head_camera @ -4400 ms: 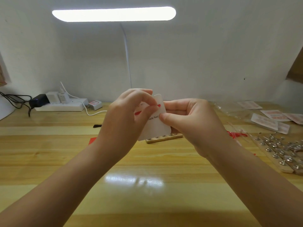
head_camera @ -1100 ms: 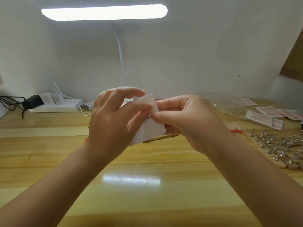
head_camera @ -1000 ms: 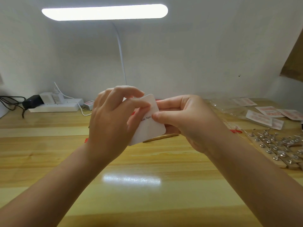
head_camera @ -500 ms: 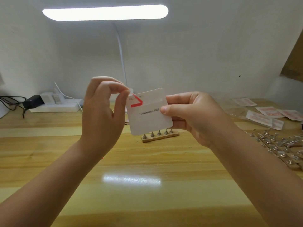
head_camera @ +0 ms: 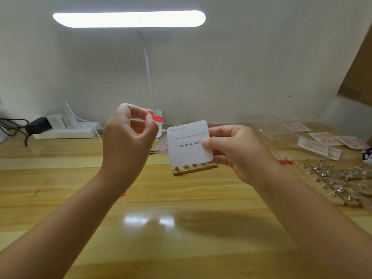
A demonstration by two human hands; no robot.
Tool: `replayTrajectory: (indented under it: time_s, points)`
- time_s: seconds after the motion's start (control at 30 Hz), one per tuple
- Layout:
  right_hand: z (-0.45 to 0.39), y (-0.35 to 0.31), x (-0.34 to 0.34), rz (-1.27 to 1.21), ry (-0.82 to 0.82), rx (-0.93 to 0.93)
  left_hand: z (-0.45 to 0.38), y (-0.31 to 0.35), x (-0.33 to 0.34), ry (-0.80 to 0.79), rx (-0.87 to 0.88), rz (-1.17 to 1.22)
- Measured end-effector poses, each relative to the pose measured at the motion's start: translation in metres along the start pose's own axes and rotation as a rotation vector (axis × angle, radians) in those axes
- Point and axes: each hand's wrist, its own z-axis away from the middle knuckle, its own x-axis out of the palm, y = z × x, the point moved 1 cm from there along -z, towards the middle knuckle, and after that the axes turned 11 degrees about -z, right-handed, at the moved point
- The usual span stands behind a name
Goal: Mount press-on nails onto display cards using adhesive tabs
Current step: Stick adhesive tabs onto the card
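My right hand pinches the right edge of a white display card printed "Handmade Nail", held upright over the table. A thin pale strip runs across the card's upper part. My left hand is raised to the left of the card, apart from it, with finger and thumb pinching a small red peeled strip. No nail is on the card's visible face.
A small wooden stand with metal pegs sits just behind the card. Several more peg stands lie at the right, with packets of adhesive tabs behind them. A power strip and a desk lamp stem stand at the back.
My left hand peeled the red strip off the card's upper part and drew it away to the left. The card now faces me, held by the right hand alone.
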Motion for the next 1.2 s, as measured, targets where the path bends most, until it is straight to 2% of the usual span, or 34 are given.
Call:
replayTrajectory:
  time_s: [0.17, 0.37, 0.6, 0.73, 1.03, 1.2]
  points:
    - [-0.001, 0.018, 0.0, 0.104, 0.068, 0.042, 0.004, -0.002, 0.001, -0.029, -0.057, 0.009]
    - [0.006, 0.057, -0.009, 0.536, 0.14, 0.152, 0.009, -0.008, 0.01, -0.142, -0.092, 0.012]
    - [0.012, 0.079, -0.022, 0.827, 0.104, 0.058, 0.024, -0.009, 0.034, -0.278, -0.096, -0.024]
    - [0.007, 0.083, -0.027, 0.83, 0.049, -0.021, 0.027, -0.002, 0.055, -0.377, -0.131, -0.021]
    - [-0.002, 0.083, -0.033, 0.862, 0.018, 0.01, 0.01, 0.06, 0.147, -0.663, -0.073, 0.059]
    - [0.005, 0.078, -0.035, 1.082, -0.136, -0.036, 0.021, 0.086, 0.2, -0.75, -0.002, -0.058]
